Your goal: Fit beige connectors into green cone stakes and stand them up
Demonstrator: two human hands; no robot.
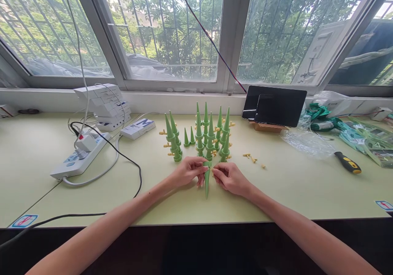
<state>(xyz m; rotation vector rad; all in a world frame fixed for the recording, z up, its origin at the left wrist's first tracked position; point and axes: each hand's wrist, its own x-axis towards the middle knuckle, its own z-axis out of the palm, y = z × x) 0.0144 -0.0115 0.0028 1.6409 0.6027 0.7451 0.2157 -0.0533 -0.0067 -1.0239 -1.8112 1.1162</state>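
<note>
My left hand [189, 171] is closed around the wide collar of a green plant watering spike [206, 185], whose tip points down toward the front table edge. Close by on the right, my right hand [230, 178] pinches its fingertips together beside the spike's collar. What sits in that pinch is too small to make out. Beyond the hands stand several green spikes [199, 133] in stacks, tips up, with yellow valves [166, 145] sticking out sideways. Two shorter green cones [186, 137] stand between the stacks. Several loose yellow valves [253, 159] lie to the right.
On the left are a white power strip [80, 156] with cables, stacked white boxes [107, 103] and a single box [138, 128]. A black tablet [285, 105] leans at the back right. A screwdriver [348, 162] and plastic bags [310, 144] lie farther right.
</note>
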